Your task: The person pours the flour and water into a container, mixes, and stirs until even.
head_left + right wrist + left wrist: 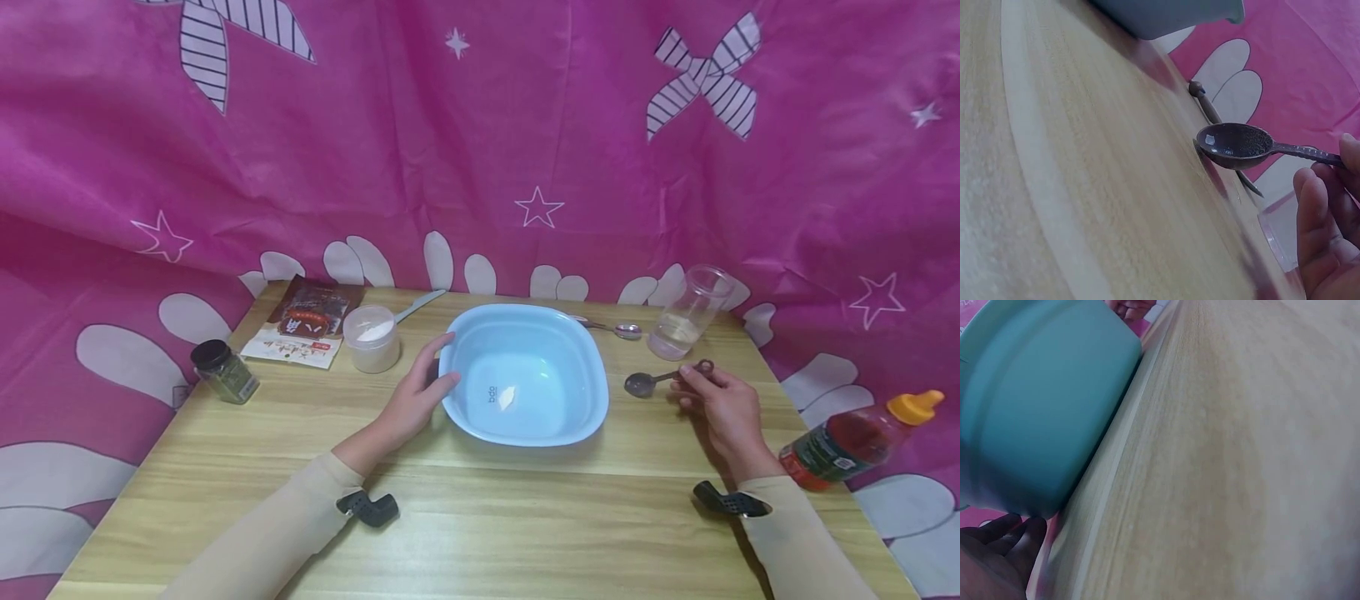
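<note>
A light blue plastic basin (525, 433) sits mid-table, a pale leaf-shaped patch on its floor beside printed letters. At its left rim, my left hand (411, 400) holds it, thumb on the edge and fingers against the outer wall; those fingers also show in the left wrist view. To the right of the basin, my right hand (723, 412) pinches the handle of a small dark spoon (1235, 145) between thumb and fingers. The spoon's bowl faces up above the table, with a glint and dark specks inside; what they are I cannot tell.
Behind my right hand stand a clear cup (682, 321) with some liquid and a metal spoon (628, 331). A red sauce bottle (847, 446) is at far right. Leftward are a tub of white powder (373, 350), a blue-handled utensil (420, 306), a packet (300, 325) and a spice jar (228, 375).
</note>
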A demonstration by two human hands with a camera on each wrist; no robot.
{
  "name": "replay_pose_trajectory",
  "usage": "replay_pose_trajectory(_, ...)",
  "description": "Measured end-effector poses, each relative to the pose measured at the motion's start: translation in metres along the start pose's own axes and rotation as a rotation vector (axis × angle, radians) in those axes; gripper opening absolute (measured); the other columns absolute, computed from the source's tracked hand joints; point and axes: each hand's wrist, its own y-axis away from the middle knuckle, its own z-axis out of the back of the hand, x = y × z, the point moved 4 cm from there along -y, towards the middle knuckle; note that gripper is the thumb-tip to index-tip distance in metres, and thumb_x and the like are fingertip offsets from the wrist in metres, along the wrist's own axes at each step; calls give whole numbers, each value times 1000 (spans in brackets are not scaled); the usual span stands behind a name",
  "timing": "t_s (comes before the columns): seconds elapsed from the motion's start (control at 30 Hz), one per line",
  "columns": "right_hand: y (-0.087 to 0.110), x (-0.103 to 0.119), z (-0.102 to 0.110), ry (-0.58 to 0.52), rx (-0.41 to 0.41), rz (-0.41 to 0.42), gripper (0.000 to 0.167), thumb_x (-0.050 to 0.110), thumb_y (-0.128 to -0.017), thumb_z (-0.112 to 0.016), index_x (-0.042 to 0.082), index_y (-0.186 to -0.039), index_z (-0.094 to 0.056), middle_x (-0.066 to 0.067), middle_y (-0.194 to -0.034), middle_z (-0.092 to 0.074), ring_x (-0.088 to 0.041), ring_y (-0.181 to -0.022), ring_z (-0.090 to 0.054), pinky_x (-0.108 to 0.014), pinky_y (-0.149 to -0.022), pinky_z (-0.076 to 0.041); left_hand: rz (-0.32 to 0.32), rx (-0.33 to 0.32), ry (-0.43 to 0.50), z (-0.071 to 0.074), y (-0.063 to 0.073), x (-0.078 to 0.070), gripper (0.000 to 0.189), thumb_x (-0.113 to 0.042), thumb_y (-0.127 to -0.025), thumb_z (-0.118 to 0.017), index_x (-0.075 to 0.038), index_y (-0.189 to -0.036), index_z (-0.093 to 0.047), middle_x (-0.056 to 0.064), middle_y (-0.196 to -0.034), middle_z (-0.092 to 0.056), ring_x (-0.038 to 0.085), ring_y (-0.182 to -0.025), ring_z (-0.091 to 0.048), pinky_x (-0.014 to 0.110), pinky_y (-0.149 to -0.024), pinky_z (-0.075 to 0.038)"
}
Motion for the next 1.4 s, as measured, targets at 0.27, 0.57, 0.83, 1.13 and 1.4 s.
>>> replay_pose_trajectory(0.27,5,4,-7,-47,18,9,18,23,-100,-87,10,-111,-82,0,-93,-82,-14,-79,-78,-31,-65,-67,-4,-3,14,0,1,1,67,-24,-113,-62,-21,-175,-34,26,-169,-47,44,-153,-51,59,-120,-50)
replay_pose_trajectory(0.57,21,32,-13,219,40,146,44,42,-103,-82,9,-131,-77,3,-101,-82,-17,-93,-70,-25,-79,-60,-6,4,24,-2,0,0,68,-22,-113,-61,-20,-175,-33,27,-171,-44,45,-153,-50,58,-118,-51)
replay_pose_trajectory(0.83,28,75,-39,89,69,334,25,20,-100,-86,1,-116,-82,3,-93,-83,-8,-82,-79,-19,-67,-63,-2,6,16,-2,0,0,67,-24,-114,-61,-20,-175,-33,25,-172,-42,44,-155,-49,58,-120,-49)
replay_pose_trajectory(1.13,39,106,-85,218,219,465,21,14,-102,-84,-3,-115,-82,4,-90,-82,-9,-80,-79,-21,-67,-64,4,1,10,-2,-1,-1,67,-25,-113,-61,-22,-175,-34,24,-172,-43,44,-154,-50,58,-119,-50)
replay_pose_trajectory(1.4,39,107,-125,551,355,518,30,30,-104,-83,1,-112,-82,-11,-96,-83,-21,-89,-79,-27,-72,-65,15,-5,6,-2,0,-1,67,-26,-114,-62,-23,-174,-34,26,-168,-47,43,-151,-53,59,-118,-51)
